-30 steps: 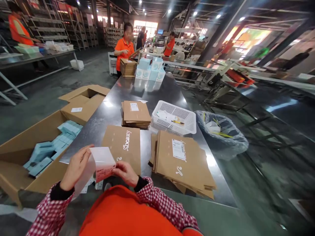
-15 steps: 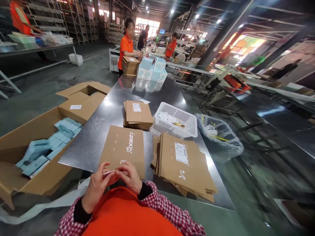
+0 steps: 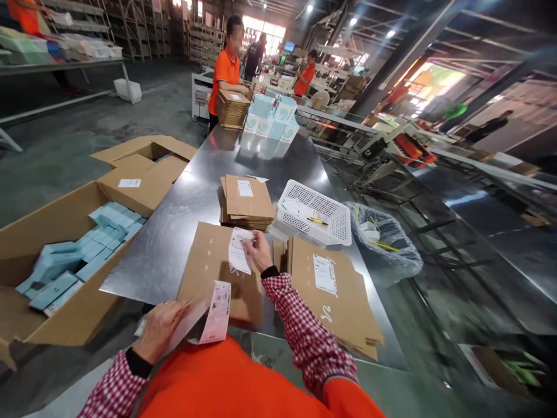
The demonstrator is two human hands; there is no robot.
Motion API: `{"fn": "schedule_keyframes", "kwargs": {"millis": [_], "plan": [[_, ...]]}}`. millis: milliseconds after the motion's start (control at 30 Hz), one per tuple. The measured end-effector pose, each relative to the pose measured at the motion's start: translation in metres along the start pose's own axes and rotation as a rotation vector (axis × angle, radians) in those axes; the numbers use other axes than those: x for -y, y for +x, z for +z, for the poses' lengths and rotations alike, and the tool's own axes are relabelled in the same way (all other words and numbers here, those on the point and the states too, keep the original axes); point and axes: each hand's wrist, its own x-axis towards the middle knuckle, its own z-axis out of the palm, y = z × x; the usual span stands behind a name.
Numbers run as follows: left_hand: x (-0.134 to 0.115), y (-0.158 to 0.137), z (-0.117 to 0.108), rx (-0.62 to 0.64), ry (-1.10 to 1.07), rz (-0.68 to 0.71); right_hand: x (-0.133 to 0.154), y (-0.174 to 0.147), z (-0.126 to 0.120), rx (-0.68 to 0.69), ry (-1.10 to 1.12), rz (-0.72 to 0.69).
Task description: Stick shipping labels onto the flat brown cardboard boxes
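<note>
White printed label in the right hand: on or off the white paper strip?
Off: flat brown cardboard shows between the label and the strip.

Well left of the right fingers (image 3: pixel 256 244), shiny metal worktop (image 3: pixel 161 244) offers passage; a stacked brown cardboard pile (image 3: pixel 256 202) blocks just beyond, a white perforated plastic basket (image 3: pixel 340 223) rightward.

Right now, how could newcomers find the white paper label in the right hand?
On the shiny metal table, find the near-left flat brown cardboard piece. Over it, the right hand holds the white paper label, apart from the pale paper strip in the left hand.
</note>
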Motion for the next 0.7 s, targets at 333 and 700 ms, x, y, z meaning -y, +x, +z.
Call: {"fn": "schedule_keyframes", "kwargs": {"millis": [333,700], "plan": [[-0.007,0.008,0.027,0.074,-0.192,-0.001,-0.034,0.016,0.035,0.254,-0.773,-0.051],[0.004,0.005,0.029,0.062,-0.182,-0.109,-0.044,-0.003,0.023,0.148,-1.023,0.112]]}}
